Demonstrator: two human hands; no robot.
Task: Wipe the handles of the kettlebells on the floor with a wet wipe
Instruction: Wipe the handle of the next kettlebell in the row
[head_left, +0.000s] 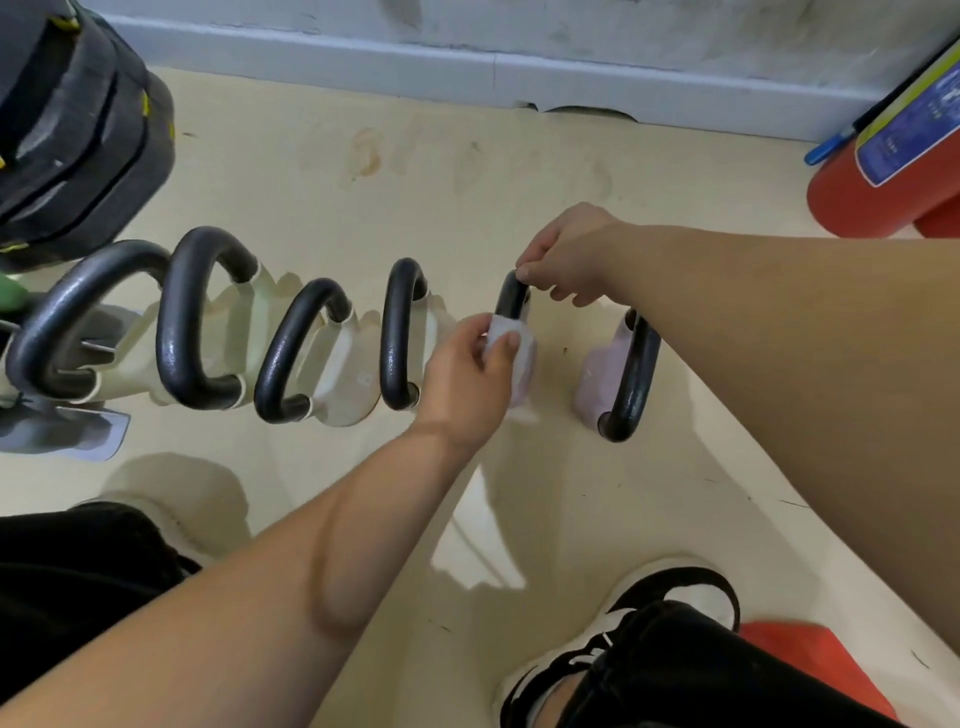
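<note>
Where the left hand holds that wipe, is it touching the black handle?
Touching. The head view shows the wet wipe, pinched by the left hand, wrapped against the handle with no gap.

The left hand and right hand are bare, as are the forearms. Black trousers. The right shoe is white with black panels and laces. The left shoe shows only a white toe.

Black handles on cream kettlebells, one pale pink; red extinguisher.
</note>
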